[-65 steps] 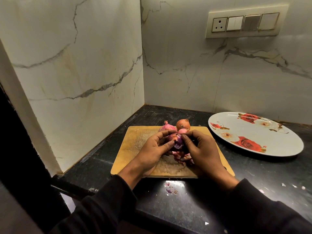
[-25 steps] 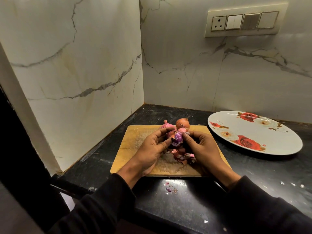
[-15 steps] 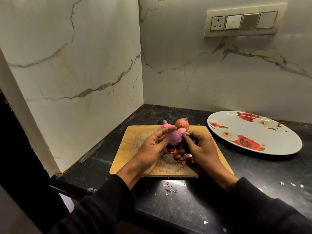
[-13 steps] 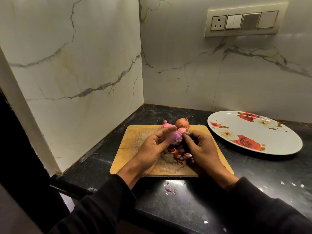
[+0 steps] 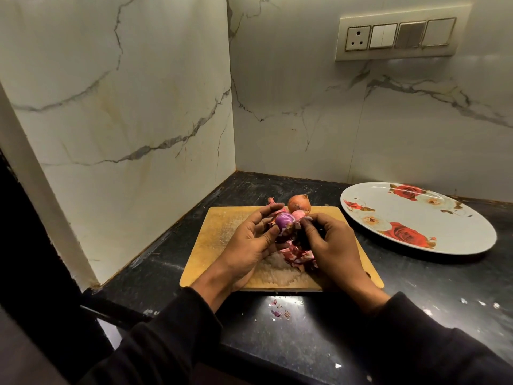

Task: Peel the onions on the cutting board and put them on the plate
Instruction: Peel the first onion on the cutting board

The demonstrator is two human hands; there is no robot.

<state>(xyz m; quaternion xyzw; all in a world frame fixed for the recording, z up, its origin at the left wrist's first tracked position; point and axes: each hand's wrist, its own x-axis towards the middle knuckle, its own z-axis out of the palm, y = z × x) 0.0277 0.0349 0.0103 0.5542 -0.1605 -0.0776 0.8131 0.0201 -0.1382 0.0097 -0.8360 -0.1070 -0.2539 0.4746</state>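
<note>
My left hand point(image 5: 249, 240) grips a purple, partly peeled onion point(image 5: 367, 219) just above the wooden cutting board point(image 5: 222, 232). My right hand point(image 5: 331, 244) pinches a flap of skin on the onion's right side. Behind my fingers, at the board's far edge, sit an orange-brown unpeeled onion point(image 5: 298, 202) and a pink one point(image 5: 299, 214); a third onion's tip point(image 5: 271, 201) shows past my left fingers. Loose pink peels point(image 5: 298, 255) lie on the board under my hands. The oval white plate with red roses point(image 5: 410, 218) stands to the right, with nothing on it.
The board lies on a black countertop point(image 5: 416, 287) in a corner of marble walls. Small peel scraps point(image 5: 280, 312) lie on the counter in front of the board. A switch panel point(image 5: 399, 36) is on the back wall. White specks dot the counter at the right.
The onion has turned in my left hand and more purple flesh shows. My right fingers have shifted on its skin. The peel pile, other onions and plate stay put.
</note>
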